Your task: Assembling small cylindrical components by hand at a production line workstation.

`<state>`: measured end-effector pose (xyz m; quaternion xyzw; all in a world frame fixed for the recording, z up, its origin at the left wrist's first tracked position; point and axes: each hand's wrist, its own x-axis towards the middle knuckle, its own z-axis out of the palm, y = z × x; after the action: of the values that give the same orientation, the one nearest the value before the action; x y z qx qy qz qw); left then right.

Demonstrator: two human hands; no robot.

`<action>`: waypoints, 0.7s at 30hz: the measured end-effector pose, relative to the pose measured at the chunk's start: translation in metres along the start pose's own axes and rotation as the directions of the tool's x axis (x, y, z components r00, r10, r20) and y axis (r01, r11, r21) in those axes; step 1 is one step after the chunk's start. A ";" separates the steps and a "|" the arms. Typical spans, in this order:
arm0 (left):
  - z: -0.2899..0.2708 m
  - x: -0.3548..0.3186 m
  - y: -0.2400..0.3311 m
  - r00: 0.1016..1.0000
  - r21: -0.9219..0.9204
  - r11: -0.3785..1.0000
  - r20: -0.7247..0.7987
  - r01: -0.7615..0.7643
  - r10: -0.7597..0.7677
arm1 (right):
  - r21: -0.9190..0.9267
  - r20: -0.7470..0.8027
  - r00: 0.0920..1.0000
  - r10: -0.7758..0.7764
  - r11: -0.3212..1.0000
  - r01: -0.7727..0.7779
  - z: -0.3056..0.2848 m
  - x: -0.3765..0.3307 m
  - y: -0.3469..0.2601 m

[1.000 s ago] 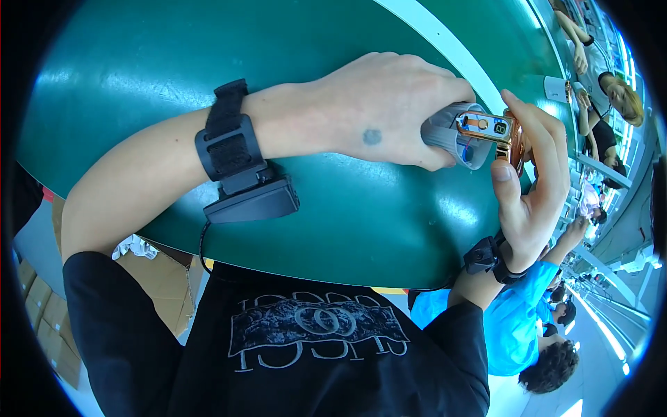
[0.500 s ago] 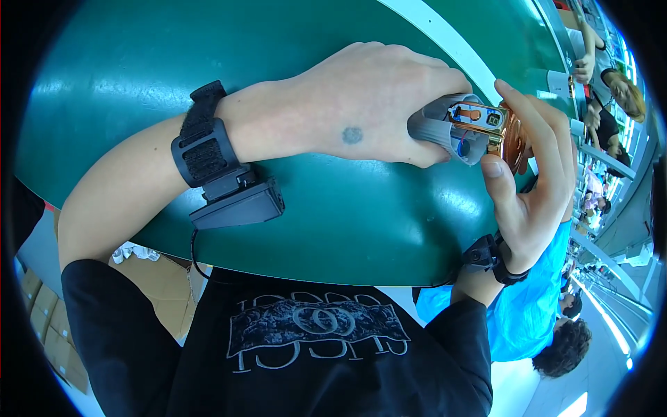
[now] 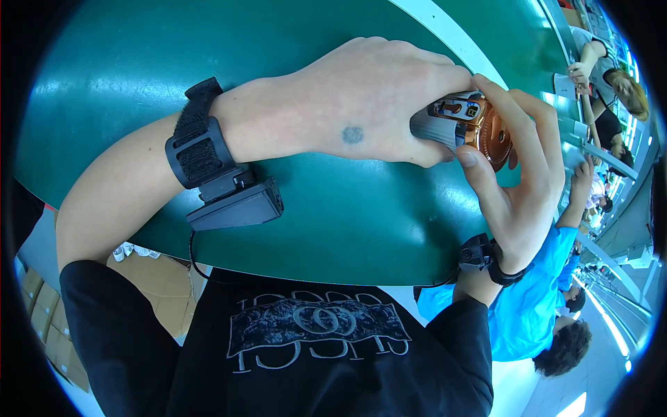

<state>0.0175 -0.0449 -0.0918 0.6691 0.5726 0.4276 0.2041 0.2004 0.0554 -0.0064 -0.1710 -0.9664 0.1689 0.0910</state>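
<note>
My left hand (image 3: 375, 104) reaches in from the left and is wrapped round a grey ribbed sleeve (image 3: 432, 130), most of it hidden in the palm. Out of the sleeve's right end stands a shiny copper-coloured part with a round, ridged disc head (image 3: 495, 139). Along that part's upper side runs a narrow panel (image 3: 456, 108) with a small dark square window and a copper-coloured piece. My right hand (image 3: 524, 153) grips the disc head from the right, thumb on the near side and fingers over the far side. The head sits against the sleeve's mouth.
Beneath my hands lies a green tabletop (image 3: 333, 229) with a white strip (image 3: 451, 31) across its far part. Each wrist carries a black strapped device, the left one (image 3: 240, 201) trailing a cable. A person in blue (image 3: 524, 306) sits close at right. Cardboard boxes (image 3: 163, 292) stand below left.
My right hand has moved left, bringing the copper-coloured part deeper into the grey sleeve. Wires and a round blue piece seen at the sleeve's mouth before are now hidden. My left hand barely moved.
</note>
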 end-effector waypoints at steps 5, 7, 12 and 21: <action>-0.001 -0.004 -0.004 0.999 -0.026 0.999 -0.009 0.043 -0.043 | -0.054 0.047 0.998 0.038 0.998 -0.036 0.002 0.008 -0.004; -0.002 -0.005 -0.007 0.994 -0.018 0.995 0.044 0.096 -0.095 | -0.074 0.093 0.991 0.095 0.993 -0.088 0.003 0.011 -0.006; -0.018 0.006 -0.006 0.991 -0.159 0.978 0.046 0.135 -0.129 | -0.068 0.035 0.996 -0.083 0.994 0.085 0.008 0.031 0.017; -0.012 0.021 0.013 0.845 -0.744 0.440 0.315 0.503 -0.433 | 0.249 -0.575 0.801 -0.165 0.897 0.364 0.066 0.041 0.043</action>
<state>0.0148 -0.0308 -0.0677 0.3336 0.4693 0.5386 0.6152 0.1600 0.0886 -0.0780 -0.0539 -0.8699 0.2671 0.4112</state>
